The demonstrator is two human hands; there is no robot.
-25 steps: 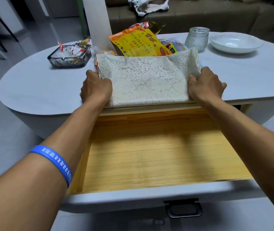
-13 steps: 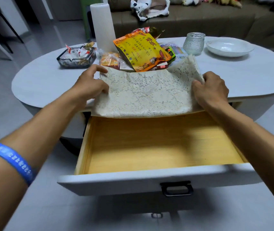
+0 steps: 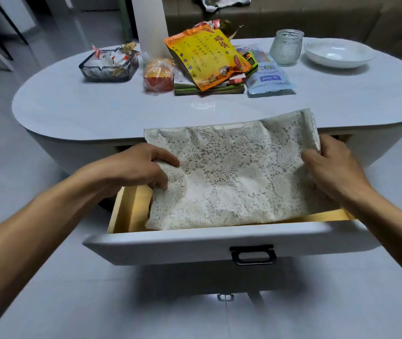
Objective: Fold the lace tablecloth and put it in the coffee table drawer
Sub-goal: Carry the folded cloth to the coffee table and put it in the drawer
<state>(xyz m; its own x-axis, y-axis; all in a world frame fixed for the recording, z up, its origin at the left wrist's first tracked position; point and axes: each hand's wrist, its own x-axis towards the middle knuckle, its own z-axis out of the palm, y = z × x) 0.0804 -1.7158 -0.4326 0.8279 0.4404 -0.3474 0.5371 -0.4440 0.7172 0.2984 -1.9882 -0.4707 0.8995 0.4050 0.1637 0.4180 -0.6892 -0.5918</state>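
Both hands pinch the folded lace tablecloth (image 3: 231,177): left hand (image 3: 131,167), right hand (image 3: 329,167). Soft, light, floppy; keep your side-edge grip, lowering into the drawer (image 3: 219,243).

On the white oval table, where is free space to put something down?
The white oval table is bare along its near edge, between the snack pile and the folded cream lace tablecloth, and at its left end. The middle back, around the orange snack bag, is crowded.

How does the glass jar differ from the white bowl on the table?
The jar is tall, narrow and upright; the bowl is wide and shallow. The jar is clear, textured glass; the bowl is smooth, opaque white. Both stand at the table's far right and look empty.
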